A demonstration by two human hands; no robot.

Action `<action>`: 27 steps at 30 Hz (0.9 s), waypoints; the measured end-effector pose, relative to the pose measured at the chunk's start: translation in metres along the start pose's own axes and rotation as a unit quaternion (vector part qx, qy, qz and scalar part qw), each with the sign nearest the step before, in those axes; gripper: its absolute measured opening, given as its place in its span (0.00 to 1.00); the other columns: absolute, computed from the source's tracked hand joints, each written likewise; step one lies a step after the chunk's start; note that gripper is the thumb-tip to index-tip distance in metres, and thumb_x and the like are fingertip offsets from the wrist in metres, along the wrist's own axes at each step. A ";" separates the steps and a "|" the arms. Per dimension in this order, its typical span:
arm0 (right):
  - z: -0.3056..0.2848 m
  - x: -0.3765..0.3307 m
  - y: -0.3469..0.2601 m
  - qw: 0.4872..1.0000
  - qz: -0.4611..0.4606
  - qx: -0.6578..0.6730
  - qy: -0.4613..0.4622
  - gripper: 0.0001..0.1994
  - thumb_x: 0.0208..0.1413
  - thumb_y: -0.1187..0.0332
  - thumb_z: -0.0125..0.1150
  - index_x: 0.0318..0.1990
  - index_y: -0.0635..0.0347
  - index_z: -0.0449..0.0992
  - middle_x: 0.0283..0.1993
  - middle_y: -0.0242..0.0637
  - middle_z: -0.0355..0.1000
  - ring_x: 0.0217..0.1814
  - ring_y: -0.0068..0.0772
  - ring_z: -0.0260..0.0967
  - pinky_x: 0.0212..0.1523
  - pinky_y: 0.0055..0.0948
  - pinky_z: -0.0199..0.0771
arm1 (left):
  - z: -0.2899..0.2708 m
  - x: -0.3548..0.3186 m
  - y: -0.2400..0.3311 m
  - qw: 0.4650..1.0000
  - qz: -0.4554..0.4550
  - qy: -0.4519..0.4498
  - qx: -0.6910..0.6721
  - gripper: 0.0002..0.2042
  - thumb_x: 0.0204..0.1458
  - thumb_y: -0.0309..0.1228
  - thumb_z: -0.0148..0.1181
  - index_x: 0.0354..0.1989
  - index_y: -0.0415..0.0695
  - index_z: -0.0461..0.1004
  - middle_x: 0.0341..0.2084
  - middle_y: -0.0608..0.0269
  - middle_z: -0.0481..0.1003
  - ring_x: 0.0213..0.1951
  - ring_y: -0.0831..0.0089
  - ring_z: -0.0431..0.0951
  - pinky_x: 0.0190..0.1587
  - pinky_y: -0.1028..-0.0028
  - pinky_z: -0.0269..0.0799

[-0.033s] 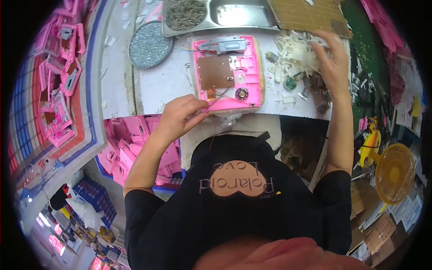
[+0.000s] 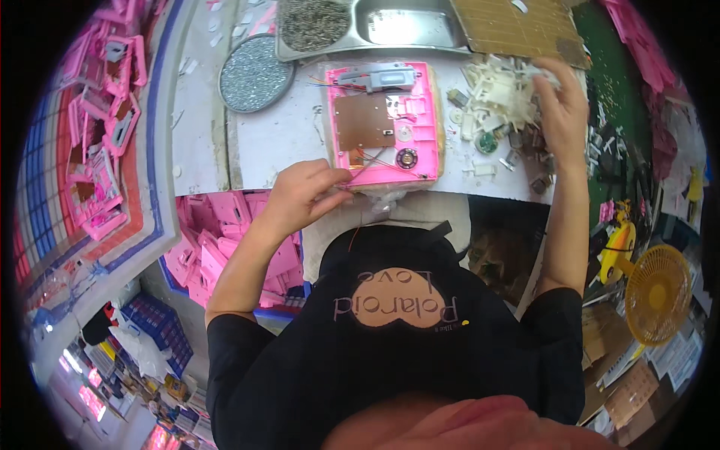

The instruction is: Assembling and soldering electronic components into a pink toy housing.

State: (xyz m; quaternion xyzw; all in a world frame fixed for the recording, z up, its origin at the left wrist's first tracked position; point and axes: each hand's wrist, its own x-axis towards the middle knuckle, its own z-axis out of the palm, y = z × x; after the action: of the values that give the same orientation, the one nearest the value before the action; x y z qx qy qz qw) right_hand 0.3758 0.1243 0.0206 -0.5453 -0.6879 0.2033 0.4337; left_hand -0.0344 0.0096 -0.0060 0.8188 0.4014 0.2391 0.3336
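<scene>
- The left hand (image 2: 304,196) sits close in front of the body, forearm angled up from a bent elbow, fingers (image 2: 334,199) curled together and pinched.
- The right hand (image 2: 562,105) reaches far forward on a nearly straight arm, fingers bent downward.

An open pink plastic casing with a brown circuit board (image 2: 384,124) lies in the middle of the white counter (image 2: 277,142). The left hand (image 2: 304,196) rests at its near left corner. To its right sits a heap of small white plastic parts (image 2: 499,94), with the right hand (image 2: 561,101) on the heap's right side. A round metal dish of screws (image 2: 255,73) lies left of the casing. Behind it stands a steel tray (image 2: 390,26). Stacked pink plastic shells (image 2: 217,232) lie below the counter's near edge, at left.
</scene>
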 end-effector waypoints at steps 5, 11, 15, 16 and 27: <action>-0.017 -0.012 0.011 0.962 0.200 0.187 0.017 0.15 0.67 0.58 0.63 0.38 0.63 0.78 0.25 0.22 0.65 0.26 0.14 0.60 0.28 0.18 0.59 | -0.046 0.053 -0.012 0.992 0.020 0.118 0.048 0.14 0.50 0.30 0.70 0.46 0.43 0.83 0.23 0.69 0.71 0.24 0.78 0.69 0.28 0.76 0.63; -0.006 -0.007 -0.036 0.944 0.161 0.275 -0.088 0.15 0.70 0.59 0.47 0.45 0.60 0.75 0.30 0.25 0.65 0.31 0.16 0.58 0.34 0.20 0.56 | -0.066 0.219 -0.050 0.918 0.126 -0.018 0.376 0.08 0.47 0.34 0.63 0.26 0.43 0.82 0.31 0.52 0.79 0.40 0.58 0.80 0.43 0.58 0.75; -0.031 -0.029 -0.035 0.926 0.168 0.318 -0.114 0.19 0.69 0.58 0.46 0.57 0.63 0.73 0.35 0.26 0.63 0.36 0.20 0.57 0.40 0.23 0.57 | -0.043 0.264 -0.084 0.832 0.162 -0.128 0.516 0.09 0.48 0.32 0.59 0.23 0.41 0.82 0.29 0.50 0.81 0.35 0.56 0.83 0.39 0.59 0.78; -0.028 -0.035 -0.036 0.927 0.179 0.313 -0.101 0.21 0.70 0.58 0.46 0.59 0.64 0.72 0.36 0.26 0.63 0.37 0.20 0.56 0.40 0.23 0.57 | -0.042 0.269 -0.092 0.820 0.217 -0.144 0.509 0.09 0.49 0.31 0.58 0.25 0.40 0.82 0.27 0.50 0.81 0.33 0.55 0.84 0.37 0.59 0.79; 0.005 -0.070 -0.078 0.977 0.102 0.130 -0.135 0.18 0.63 0.74 0.61 0.61 0.64 0.76 0.48 0.36 0.80 0.36 0.22 0.73 0.39 0.22 0.72 | -0.008 0.148 0.033 0.984 -0.018 0.086 -0.155 0.09 0.60 0.33 0.65 0.44 0.42 0.82 0.28 0.66 0.77 0.29 0.78 0.76 0.32 0.74 0.72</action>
State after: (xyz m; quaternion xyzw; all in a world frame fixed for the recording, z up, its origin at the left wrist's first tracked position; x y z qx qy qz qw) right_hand 0.3289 0.0354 0.0500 -0.5191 -0.6483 0.4062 0.3810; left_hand 0.0602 0.1182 0.0420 0.7264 0.4012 0.3622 0.4245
